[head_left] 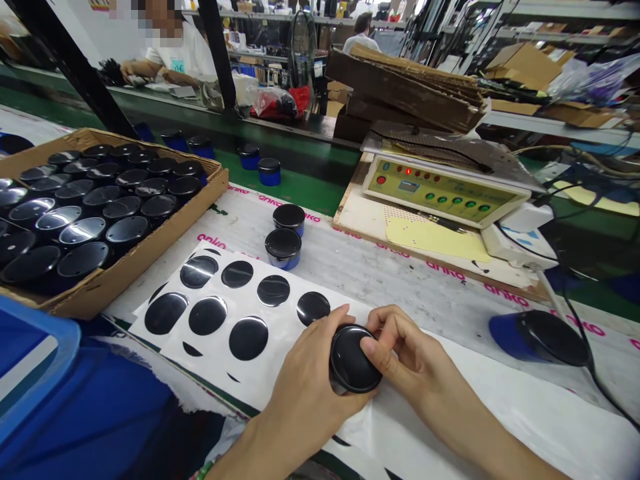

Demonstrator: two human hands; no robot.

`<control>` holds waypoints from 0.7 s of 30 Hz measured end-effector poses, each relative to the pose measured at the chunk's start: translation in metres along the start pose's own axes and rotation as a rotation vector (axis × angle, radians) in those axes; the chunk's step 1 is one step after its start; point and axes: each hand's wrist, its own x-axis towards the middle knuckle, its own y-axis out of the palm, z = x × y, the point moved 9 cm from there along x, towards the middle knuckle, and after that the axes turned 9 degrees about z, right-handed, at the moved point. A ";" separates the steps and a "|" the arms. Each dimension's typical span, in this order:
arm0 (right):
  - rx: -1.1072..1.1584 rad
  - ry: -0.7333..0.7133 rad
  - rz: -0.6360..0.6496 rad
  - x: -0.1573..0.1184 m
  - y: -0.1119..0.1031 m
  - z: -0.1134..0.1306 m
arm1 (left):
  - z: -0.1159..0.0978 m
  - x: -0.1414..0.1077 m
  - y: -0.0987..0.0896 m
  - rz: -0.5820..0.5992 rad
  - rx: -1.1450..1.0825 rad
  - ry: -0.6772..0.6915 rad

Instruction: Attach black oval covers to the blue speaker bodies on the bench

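A round black-topped unit (355, 359) is tilted toward me above the white sticker sheet. My left hand (313, 373) is wrapped around its side. My right hand (407, 353) has its thumb pressed on the glossy top near the right rim, its fingers curled at the far edge. Whether a thin sticker lies under that thumb I cannot tell. Beneath and to the left, the white sheet (280, 327) carries several round black stickers (249, 338). Just beyond it, two blue units with black tops (283, 248) stand close together.
A cardboard tray (215, 190) full of black-topped units is at left, above a blue bin (45, 347). A control box (445, 190) with lit buttons sits back right. One unit (540, 337) lies near a cable at right. Several more units (269, 171) stand on the green belt. Across it, a person (185, 57) works.
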 end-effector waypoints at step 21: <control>-0.921 -0.446 0.381 -0.018 0.031 0.052 | -0.010 0.167 -0.141 -0.080 0.502 0.029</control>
